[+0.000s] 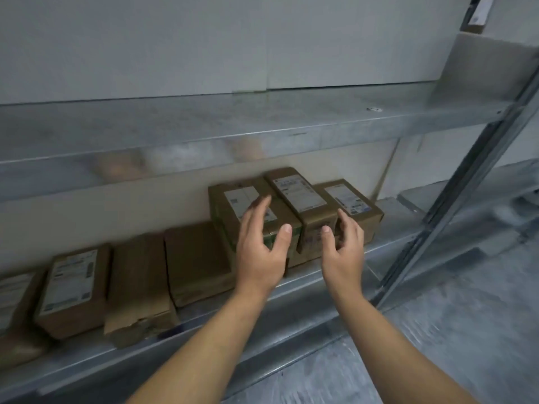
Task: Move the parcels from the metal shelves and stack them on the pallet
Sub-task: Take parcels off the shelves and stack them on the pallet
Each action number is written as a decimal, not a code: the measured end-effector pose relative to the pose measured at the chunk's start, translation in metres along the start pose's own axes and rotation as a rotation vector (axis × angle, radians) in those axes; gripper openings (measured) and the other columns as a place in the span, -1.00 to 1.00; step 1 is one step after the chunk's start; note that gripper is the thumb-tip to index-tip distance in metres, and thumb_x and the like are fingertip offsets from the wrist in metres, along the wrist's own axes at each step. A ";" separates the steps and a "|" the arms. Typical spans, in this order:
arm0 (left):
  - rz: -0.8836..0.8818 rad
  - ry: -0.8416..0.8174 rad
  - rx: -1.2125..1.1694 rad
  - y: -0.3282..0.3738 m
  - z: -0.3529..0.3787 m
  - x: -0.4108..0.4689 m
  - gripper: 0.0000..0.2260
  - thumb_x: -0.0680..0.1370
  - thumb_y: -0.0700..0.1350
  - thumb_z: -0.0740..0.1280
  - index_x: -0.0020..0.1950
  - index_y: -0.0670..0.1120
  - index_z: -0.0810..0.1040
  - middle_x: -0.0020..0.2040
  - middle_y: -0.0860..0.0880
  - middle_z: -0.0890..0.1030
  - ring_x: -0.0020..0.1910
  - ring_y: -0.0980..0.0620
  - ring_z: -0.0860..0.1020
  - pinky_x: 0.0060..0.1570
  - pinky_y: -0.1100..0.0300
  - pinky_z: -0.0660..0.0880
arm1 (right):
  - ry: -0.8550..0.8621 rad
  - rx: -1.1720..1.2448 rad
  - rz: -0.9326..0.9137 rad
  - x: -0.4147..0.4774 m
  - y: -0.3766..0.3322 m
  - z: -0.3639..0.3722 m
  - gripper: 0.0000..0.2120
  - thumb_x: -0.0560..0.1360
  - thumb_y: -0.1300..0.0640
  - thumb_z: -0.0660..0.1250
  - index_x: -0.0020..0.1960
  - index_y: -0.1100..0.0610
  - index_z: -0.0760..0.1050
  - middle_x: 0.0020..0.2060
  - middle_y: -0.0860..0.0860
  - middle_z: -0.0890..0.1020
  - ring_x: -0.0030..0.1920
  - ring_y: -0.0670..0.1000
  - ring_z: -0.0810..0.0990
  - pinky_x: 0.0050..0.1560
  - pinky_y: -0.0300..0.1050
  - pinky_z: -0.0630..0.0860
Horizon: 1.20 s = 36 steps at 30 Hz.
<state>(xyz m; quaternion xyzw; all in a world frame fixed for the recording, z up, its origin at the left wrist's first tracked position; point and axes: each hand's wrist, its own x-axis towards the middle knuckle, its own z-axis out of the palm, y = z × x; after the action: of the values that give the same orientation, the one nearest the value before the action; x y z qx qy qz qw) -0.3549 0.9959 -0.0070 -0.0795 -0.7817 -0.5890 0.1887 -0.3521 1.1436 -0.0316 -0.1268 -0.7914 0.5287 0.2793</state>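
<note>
Several brown cardboard parcels with white labels lie in a row on the lower metal shelf (306, 284). Three stand taller at the right end: a left parcel (230, 208), a middle parcel (300, 196) and a right parcel (353, 202). My left hand (259, 246) is spread open in front of the left parcel, its fingers over the label. My right hand (344, 252) is open just in front of the right parcel, with the middle parcel between my two hands. Neither hand grips anything. The pallet is out of view.
Flatter parcels (73, 287) lie further left on the same shelf. An upper metal shelf (204, 132) overhangs the parcels. A slanted metal upright (455, 199) stands at the right, with grey floor (437, 345) below it.
</note>
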 end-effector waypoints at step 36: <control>-0.486 -0.109 -0.095 0.037 0.127 0.003 -0.34 0.47 0.15 0.36 0.56 0.17 0.28 0.45 0.19 0.46 0.45 0.20 0.38 0.51 0.02 0.30 | -0.357 0.371 0.262 0.097 0.058 -0.020 -0.80 0.58 -0.04 0.34 0.12 -0.33 0.50 0.12 -0.26 0.61 0.22 -0.10 0.55 0.34 0.10 0.48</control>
<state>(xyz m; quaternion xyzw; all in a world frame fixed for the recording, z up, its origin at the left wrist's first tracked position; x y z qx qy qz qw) -0.3706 1.1275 -0.0026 0.0703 -0.7584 -0.6479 -0.0047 -0.4253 1.2309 -0.0487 -0.0799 -0.6948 0.7099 0.0833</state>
